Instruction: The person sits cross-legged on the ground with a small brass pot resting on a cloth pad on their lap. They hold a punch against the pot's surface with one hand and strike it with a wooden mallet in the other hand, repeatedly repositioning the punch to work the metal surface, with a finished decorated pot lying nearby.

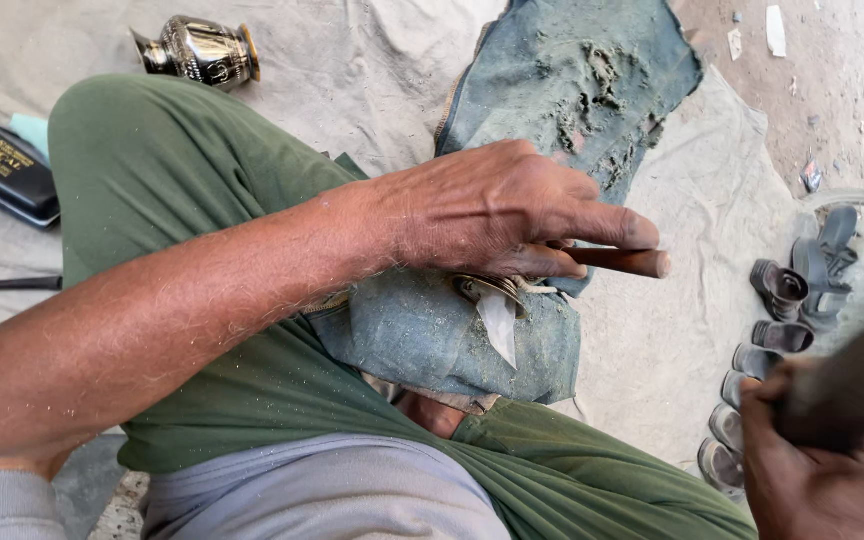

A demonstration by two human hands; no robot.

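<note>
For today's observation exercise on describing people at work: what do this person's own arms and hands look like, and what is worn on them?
Both hands are bare, with no gloves, rings or watch showing. The left hand has a bare, hairy forearm; a grey sleeve shows only at the frame's lower left corner. The right hand shows only in part at the lower right edge; its arm is out of view.

Brown wooden-handled tool (620, 261) (handle end jutting rightward) across dusty blue cloth (432, 335) over the lap.
</note>
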